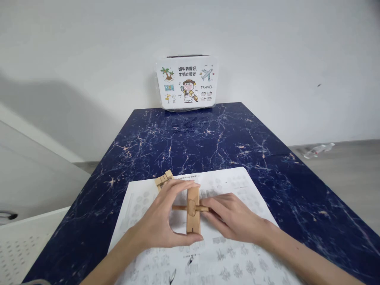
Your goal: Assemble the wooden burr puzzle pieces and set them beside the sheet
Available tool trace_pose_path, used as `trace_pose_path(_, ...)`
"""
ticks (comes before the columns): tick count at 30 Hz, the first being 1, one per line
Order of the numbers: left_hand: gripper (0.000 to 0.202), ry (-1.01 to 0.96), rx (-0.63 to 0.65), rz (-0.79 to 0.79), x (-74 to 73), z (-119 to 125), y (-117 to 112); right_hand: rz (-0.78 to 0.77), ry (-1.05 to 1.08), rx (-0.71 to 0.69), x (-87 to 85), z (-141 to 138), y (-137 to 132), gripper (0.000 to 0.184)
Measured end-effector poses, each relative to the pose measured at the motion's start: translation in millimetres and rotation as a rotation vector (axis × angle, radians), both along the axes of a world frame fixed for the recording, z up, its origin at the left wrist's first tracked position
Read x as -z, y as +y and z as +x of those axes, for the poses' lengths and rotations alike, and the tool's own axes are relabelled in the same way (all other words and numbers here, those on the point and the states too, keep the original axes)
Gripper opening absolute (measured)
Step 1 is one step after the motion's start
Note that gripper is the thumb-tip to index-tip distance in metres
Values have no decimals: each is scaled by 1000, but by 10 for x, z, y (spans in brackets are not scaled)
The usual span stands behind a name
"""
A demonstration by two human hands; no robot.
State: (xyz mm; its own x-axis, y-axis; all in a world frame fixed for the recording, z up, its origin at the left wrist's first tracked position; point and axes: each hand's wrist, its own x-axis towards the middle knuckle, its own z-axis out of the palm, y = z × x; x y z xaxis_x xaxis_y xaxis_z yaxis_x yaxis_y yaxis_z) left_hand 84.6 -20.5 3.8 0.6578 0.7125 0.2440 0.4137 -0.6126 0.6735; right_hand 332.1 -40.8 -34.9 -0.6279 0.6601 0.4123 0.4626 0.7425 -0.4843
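Note:
My left hand (160,215) is closed on a wooden block (193,227), thumb on its near end and fingertips on its far end. A thin wooden stick (179,207) lies crosswise at the block's middle and sticks out on both sides. At the stick's right end, my right hand (233,215) pinches it between thumb and fingers. Just beyond my left hand sits a cluster of notched wooden pieces (164,179), partly hidden by that hand. Beneath both hands lies a large printed paper sheet (237,180) with rows of small grey drawings.
The blue marble-patterned table (190,138) runs away from me to a white wall. A white case with cartoon prints (186,93) stands at its far end. Clear crumpled plastic (319,150) is beyond the right edge. A white perforated panel (23,247) is at lower left.

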Motion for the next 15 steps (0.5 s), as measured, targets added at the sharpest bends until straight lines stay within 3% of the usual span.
trace_pose_path(7, 98, -42, -45, -56, 39, 52, -18, 51, -58, 20, -2, 23, 26, 22)
trace_pose_path(15, 96, -70, -109, -118, 58, 113, -60, -88, 1, 11, 58, 83, 16, 17)
